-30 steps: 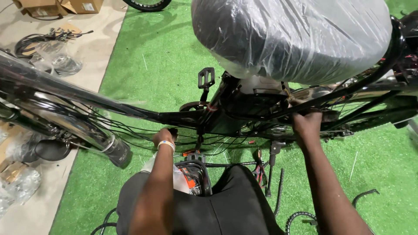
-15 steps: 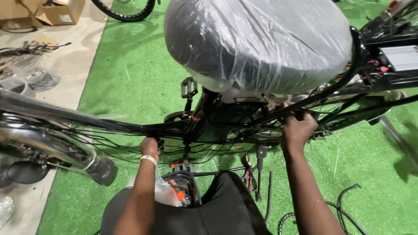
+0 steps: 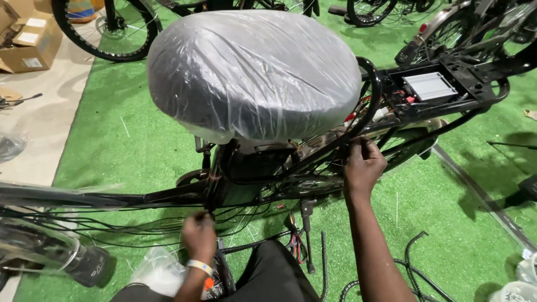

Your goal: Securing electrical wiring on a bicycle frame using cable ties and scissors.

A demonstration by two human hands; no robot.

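Fingers (image 3: 197, 222) of the left hand (image 3: 198, 237) curl in among the thin black cables (image 3: 112, 226) under the bicycle frame (image 3: 140, 197), low and near the body; the hand is blurred, so whether they pinch a cable cannot be told. A pale band circles that wrist. Farther out, the right hand (image 3: 363, 168) closes around a black frame tube (image 3: 313, 154) just below the seat, fingers wrapped on it. Above both sits the wide saddle (image 3: 254, 75), covered in clear plastic. Behind it the rear rack (image 3: 447, 89) carries a grey box. Green turf (image 3: 447, 201) lies underneath, with cardboard boxes (image 3: 33, 45) far left.
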